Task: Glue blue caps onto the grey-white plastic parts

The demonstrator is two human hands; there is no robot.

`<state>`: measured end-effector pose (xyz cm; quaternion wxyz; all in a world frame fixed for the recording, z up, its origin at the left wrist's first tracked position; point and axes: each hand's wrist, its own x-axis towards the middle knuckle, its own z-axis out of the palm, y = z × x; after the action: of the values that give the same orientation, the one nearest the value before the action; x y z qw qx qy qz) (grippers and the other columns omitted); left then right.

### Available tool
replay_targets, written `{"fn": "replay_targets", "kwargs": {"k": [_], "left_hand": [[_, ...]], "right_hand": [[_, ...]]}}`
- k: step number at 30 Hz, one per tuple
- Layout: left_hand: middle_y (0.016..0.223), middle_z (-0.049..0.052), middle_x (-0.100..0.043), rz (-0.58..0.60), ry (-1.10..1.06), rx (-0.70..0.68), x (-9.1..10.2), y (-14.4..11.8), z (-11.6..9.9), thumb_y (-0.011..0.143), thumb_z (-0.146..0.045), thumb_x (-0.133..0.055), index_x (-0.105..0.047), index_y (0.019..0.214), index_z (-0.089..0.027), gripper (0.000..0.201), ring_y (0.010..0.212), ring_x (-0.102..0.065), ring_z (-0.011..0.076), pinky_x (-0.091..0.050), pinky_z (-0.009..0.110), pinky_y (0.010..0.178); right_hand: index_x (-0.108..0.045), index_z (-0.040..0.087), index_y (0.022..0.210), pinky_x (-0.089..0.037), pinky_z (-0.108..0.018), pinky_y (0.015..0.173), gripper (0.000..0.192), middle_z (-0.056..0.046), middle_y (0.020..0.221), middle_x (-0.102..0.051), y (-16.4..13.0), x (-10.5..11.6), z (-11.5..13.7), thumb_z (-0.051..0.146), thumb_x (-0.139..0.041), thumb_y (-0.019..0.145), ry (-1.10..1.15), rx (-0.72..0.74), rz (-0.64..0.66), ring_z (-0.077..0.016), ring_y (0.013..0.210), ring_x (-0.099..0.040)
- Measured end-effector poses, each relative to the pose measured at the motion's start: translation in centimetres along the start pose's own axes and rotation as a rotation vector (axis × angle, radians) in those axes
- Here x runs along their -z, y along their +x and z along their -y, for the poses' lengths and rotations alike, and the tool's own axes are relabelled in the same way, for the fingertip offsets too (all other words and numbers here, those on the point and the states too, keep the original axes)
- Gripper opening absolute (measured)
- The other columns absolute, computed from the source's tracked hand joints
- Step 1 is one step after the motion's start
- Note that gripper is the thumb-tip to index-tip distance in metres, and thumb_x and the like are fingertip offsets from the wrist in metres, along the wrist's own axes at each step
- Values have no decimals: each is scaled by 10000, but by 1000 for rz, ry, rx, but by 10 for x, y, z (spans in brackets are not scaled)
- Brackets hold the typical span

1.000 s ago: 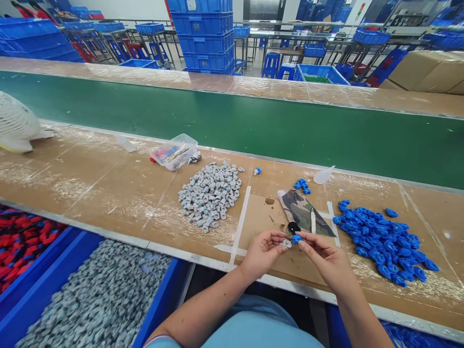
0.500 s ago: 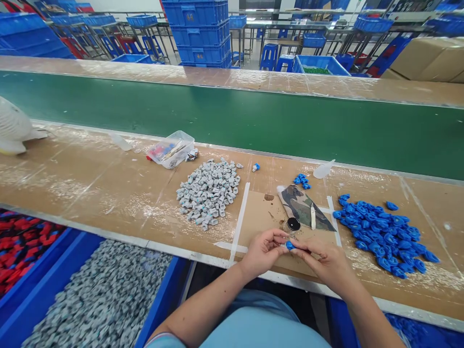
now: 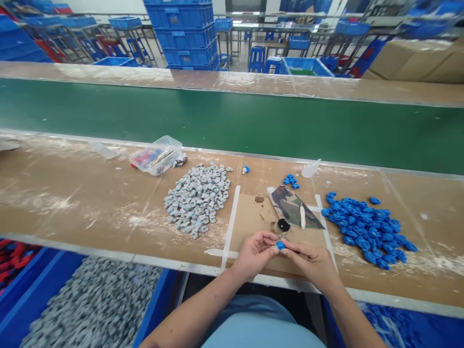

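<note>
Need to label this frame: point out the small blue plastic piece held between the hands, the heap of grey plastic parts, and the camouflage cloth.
Small blue plastic piece [image 3: 279, 245], head view, its visible top between the fingertips.
Heap of grey plastic parts [image 3: 197, 198], head view, middle of the heap.
Camouflage cloth [image 3: 290, 205], head view, centre of the fabric.

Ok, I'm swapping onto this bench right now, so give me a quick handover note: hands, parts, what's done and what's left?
Left hand and right hand meet over the cardboard mat, both pinching one small blue part; whether a grey piece is in there too cannot be told.
Grey parts pile lies to the left of the mat, blue parts pile to the right. A small black pot and a camouflage cloth sit just beyond the hands.
Done: one blue part picked up and in hand.
Left: both piles are still large.
</note>
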<state>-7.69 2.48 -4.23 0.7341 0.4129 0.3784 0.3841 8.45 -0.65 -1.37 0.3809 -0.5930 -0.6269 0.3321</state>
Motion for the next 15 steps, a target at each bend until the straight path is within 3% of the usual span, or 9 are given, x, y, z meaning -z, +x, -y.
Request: {"fn": "replay_targets", "kwargs": {"k": [3, 7, 9, 12, 15], "left_hand": [[786, 42, -687, -25, 128, -34, 11, 12, -13, 679, -329, -736, -619, 861, -160, 275, 752, -638, 148, -503, 271, 732], [852, 60, -694, -240, 378, -230, 38, 55, -36, 720, -255, -667, -622, 886, -159, 196, 799, -646, 162, -501, 302, 778], [821, 58, -687, -343, 506, -290, 50, 81, -46, 722, -185, -639, -612, 860, -156, 144, 765, -647, 166, -510, 318, 764], [801, 68, -684, -415, 624, -306, 55, 112, -52, 725, -99, -597, -598, 852, -144, 135, 746, -656, 176, -524, 342, 758], [876, 85, -691, -411, 673, -324, 51, 121, -52, 718, -16, -546, -599, 920, -136, 241, 767, -668, 171, -532, 330, 759]], "right_hand": [[-739, 273, 930, -576, -288, 667, 220, -20, 903, -738, -1, 17, -10, 364, -612, 774, -109, 53, -69, -188, 751, -690], [-717, 214, 834, -532, -324, 603, 323, -68, 775, -709, -5, 61, -43, 460, -509, 814, -430, -65, -517, -186, 622, -627], [-704, 192, 837, -502, -354, 567, 379, -89, 735, -675, -7, 82, -60, 508, -501, 786, -558, -131, -631, -194, 564, -580], [-694, 199, 797, -477, -378, 550, 452, -97, 714, -636, -8, 98, -76, 584, -463, 744, -713, -184, -622, -221, 579, -573], [-670, 225, 746, -477, -392, 577, 452, -103, 713, -629, -9, 102, -88, 589, -402, 755, -744, -175, -573, -247, 625, -597]]}}
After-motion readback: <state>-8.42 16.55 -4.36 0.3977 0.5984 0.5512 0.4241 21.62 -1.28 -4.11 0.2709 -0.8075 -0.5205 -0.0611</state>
